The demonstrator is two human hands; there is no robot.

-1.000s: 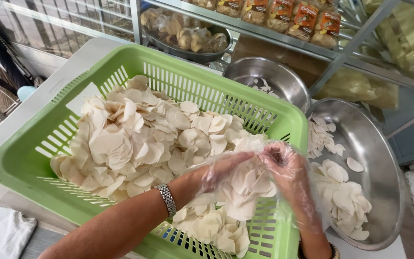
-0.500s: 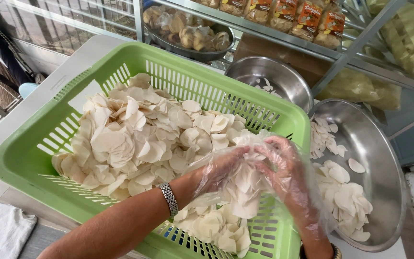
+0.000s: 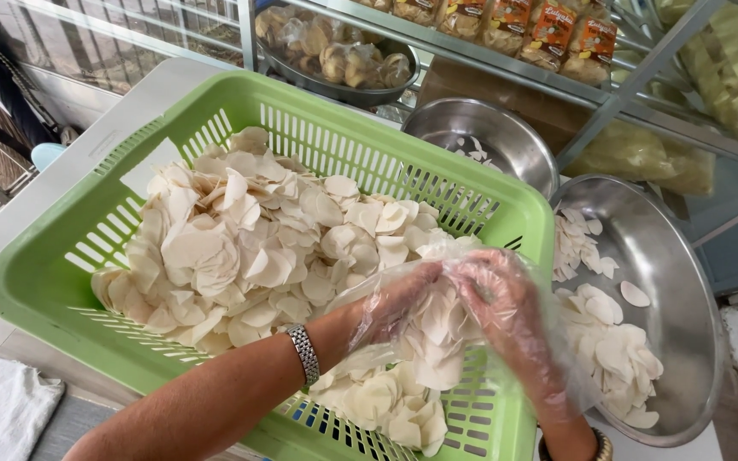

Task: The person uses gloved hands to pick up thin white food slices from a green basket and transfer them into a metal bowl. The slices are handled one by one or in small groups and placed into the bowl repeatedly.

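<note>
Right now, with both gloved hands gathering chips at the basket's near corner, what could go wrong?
The left hand and right hand cup a loose stack of pale chips above the green basket, close to its rim; some could slip off, possibly past the rim. The thin chips look brittle, so squeezing may crack them. The loose plastic gloves bunch at the wrists and may snag.

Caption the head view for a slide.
Gloved hands, left and right, gather pale chips over a green basket.
</note>
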